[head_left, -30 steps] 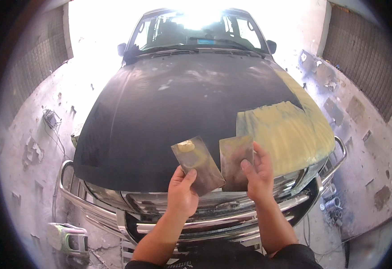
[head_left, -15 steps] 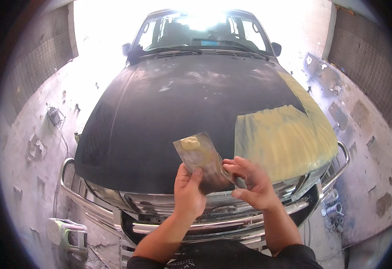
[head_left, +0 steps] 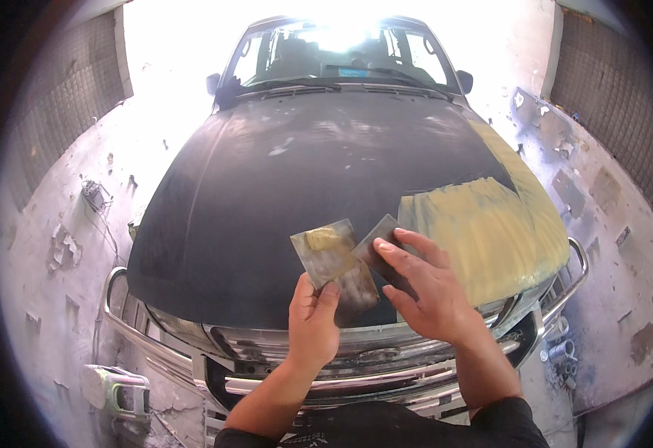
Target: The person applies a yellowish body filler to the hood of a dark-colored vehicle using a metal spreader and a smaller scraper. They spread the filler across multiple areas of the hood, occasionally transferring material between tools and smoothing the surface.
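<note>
Two metal scrapers sit right in the middle, held above the front of the car hood (head_left: pixel 282 194). The left scraper (head_left: pixel 332 263) carries a dab of yellowish filler (head_left: pixel 325 239) near its top edge, and the left hand (head_left: pixel 313 322) pinches its lower end, fingers (head_left: pixel 328 295) closed on the blade from below. The right scraper (head_left: pixel 380 250) lies just beside it, its edge tucked against the first blade, and the right hand (head_left: pixel 427 287) covers it from above, fingers spread flat over the metal and pressing it down.

Under both blades, the hood is dark and dull, rubbed matte, with pale scuffs nearer the windshield (head_left: pixel 341 56). One broad yellow patch of filler (head_left: pixel 483 231) spreads across the hood's right front corner, ridged in stripes, just beside the right hand. Below the hands runs the chrome bumper bar (head_left: pixel 326 381).

Around the car, a pale concrete floor (head_left: pixel 50 246), stained and blotchy. A greenish tool (head_left: pixel 117 388) lies at lower left, a few small cans (head_left: pixel 558 351) at lower right. Strong daylight burns out the view behind the car.
</note>
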Action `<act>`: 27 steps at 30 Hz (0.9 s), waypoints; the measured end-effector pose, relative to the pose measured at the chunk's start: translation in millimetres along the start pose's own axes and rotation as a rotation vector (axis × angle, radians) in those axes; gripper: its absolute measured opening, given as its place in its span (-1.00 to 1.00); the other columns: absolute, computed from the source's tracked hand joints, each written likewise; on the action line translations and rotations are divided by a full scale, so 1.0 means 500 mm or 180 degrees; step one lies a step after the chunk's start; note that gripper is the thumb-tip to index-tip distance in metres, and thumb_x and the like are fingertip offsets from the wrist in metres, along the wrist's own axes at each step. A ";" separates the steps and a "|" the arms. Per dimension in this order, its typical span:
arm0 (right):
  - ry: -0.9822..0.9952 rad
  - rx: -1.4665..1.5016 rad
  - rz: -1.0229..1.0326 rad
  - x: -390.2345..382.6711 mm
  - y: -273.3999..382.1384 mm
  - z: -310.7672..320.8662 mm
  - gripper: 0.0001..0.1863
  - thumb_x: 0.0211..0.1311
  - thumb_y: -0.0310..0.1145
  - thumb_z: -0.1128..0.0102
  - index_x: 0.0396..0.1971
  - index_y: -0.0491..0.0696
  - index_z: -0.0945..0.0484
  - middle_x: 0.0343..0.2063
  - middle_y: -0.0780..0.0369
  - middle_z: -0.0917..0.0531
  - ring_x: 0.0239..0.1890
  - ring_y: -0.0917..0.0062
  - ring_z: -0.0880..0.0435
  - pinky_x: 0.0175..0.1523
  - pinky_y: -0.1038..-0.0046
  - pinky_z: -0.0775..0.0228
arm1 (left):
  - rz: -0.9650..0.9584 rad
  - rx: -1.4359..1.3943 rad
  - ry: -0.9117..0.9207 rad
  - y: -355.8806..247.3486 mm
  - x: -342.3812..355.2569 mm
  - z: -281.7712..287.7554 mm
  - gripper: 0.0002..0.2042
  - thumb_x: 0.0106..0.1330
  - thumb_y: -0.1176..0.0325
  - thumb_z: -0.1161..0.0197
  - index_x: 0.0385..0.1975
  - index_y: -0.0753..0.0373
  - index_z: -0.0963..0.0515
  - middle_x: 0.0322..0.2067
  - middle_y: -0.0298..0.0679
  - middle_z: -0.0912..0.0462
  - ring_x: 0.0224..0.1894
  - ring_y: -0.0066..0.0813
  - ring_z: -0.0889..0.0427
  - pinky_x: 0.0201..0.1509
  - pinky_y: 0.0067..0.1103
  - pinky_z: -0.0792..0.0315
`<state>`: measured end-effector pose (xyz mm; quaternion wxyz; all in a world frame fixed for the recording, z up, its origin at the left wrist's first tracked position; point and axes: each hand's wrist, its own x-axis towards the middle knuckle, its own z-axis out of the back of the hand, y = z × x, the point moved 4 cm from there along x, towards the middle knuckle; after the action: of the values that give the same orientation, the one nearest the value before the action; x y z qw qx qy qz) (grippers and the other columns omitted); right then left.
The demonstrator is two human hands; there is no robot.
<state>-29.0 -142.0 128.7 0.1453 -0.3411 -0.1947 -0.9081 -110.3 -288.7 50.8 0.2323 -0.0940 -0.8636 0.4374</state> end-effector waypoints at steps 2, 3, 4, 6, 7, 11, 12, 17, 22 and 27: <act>-0.0012 -0.0038 0.0108 0.006 0.000 -0.011 -0.38 -0.03 -0.50 -0.28 0.15 -0.02 -0.40 0.12 0.28 -0.51 0.22 0.31 -0.37 0.19 0.26 -0.17 | -0.0019 0.0006 0.0057 0.004 0.003 -0.001 -0.79 0.44 0.46 0.02 0.01 0.32 -0.37 -0.09 -0.33 -0.51 -0.06 -0.66 -0.42 0.10 -0.64 -0.27; -0.0021 -0.0095 0.0140 0.011 0.004 -0.015 -0.38 -0.03 -0.50 -0.28 0.14 -0.01 -0.41 0.11 0.28 -0.52 0.21 0.32 -0.39 0.18 0.26 -0.18 | -0.0023 0.0037 0.0066 0.006 0.003 0.002 -0.79 0.44 0.46 0.03 0.01 0.31 -0.37 -0.09 -0.33 -0.51 -0.06 -0.66 -0.41 0.10 -0.64 -0.27; -0.0030 -0.0154 0.0172 0.015 0.007 -0.018 -0.39 -0.03 -0.49 -0.28 0.14 -0.01 -0.41 0.10 0.28 -0.52 0.20 0.34 -0.40 0.17 0.25 -0.18 | -0.0026 0.0068 0.0076 0.007 0.003 0.004 -0.79 0.43 0.47 0.03 0.01 0.31 -0.37 -0.09 -0.33 -0.51 -0.06 -0.66 -0.41 0.10 -0.65 -0.27; 0.0013 -0.0261 0.0264 0.021 0.010 -0.029 -0.40 -0.03 -0.49 -0.28 0.12 -0.01 -0.42 0.09 0.28 -0.53 0.18 0.36 -0.42 0.15 0.25 -0.19 | 0.0024 0.0124 0.0063 0.010 0.004 0.006 -0.80 0.43 0.48 0.03 0.00 0.32 -0.38 -0.09 -0.34 -0.51 -0.08 -0.67 -0.42 0.08 -0.66 -0.28; 0.0064 -0.0309 0.0323 0.022 0.008 -0.039 -0.41 -0.03 -0.49 -0.29 0.11 -0.01 -0.43 0.09 0.27 -0.54 0.17 0.36 -0.43 0.14 0.24 -0.19 | 0.0051 0.0153 0.0060 0.011 0.005 0.007 -0.80 0.42 0.48 0.02 -0.01 0.32 -0.39 -0.10 -0.35 -0.51 -0.09 -0.67 -0.42 0.07 -0.67 -0.29; 0.0422 -0.0250 0.0318 0.015 -0.007 -0.056 -0.45 -0.02 -0.50 -0.26 0.09 -0.03 -0.45 0.06 0.22 -0.55 0.16 0.32 -0.44 0.16 0.24 -0.23 | -0.0585 0.1701 -0.0141 -0.024 0.015 0.012 -0.82 0.39 0.44 -0.03 -0.09 0.36 -0.42 -0.23 -0.27 -0.54 -0.20 -0.59 -0.47 -0.07 -0.62 -0.35; 0.0388 -0.0059 0.0142 0.014 -0.025 -0.052 -0.46 -0.01 -0.50 -0.25 0.08 -0.04 -0.45 0.05 0.20 -0.55 0.16 0.30 -0.43 0.18 0.25 -0.24 | -0.0881 0.2305 -0.0242 -0.036 0.024 0.022 -0.82 0.38 0.43 -0.05 -0.12 0.37 -0.42 -0.27 -0.24 -0.54 -0.23 -0.57 -0.48 -0.10 -0.60 -0.36; 0.0339 0.0389 -0.0611 0.058 -0.144 0.008 -0.45 -0.02 -0.55 -0.08 0.10 -0.12 -0.40 0.04 0.09 -0.52 0.17 0.22 -0.42 0.27 0.28 -0.24 | -0.0932 0.1912 -0.0966 -0.042 0.114 0.084 -0.83 0.40 0.39 0.00 -0.17 0.36 -0.42 -0.28 -0.23 -0.55 -0.27 -0.56 -0.49 -0.15 -0.59 -0.36; 0.0947 -0.0010 -0.0692 0.180 -0.300 0.024 -0.39 -0.04 -0.57 0.04 0.16 -0.13 -0.32 0.03 0.07 -0.53 0.16 0.20 -0.44 0.29 0.30 -0.22 | -0.0483 -0.0018 -0.0839 0.049 0.203 0.153 -0.80 0.39 0.49 0.03 -0.05 0.34 -0.41 -0.15 -0.26 -0.53 -0.12 -0.60 -0.46 0.04 -0.60 -0.31; 0.1933 -0.0079 -0.1270 0.331 -0.402 -0.045 -0.38 -0.01 -0.63 0.13 0.18 -0.15 -0.28 0.13 0.11 -0.48 0.20 0.34 -0.44 0.26 0.40 -0.25 | -0.0025 -0.0437 -0.1053 0.075 0.216 0.181 -0.72 0.31 0.57 0.04 0.01 0.34 -0.38 -0.08 -0.21 -0.49 -0.05 -0.51 -0.45 0.12 -0.50 -0.28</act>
<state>-241.3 3.6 174.1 0.0124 -0.0128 -0.1943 -0.9808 -249.9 -291.2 9.4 0.0818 -0.0329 -0.9183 0.3860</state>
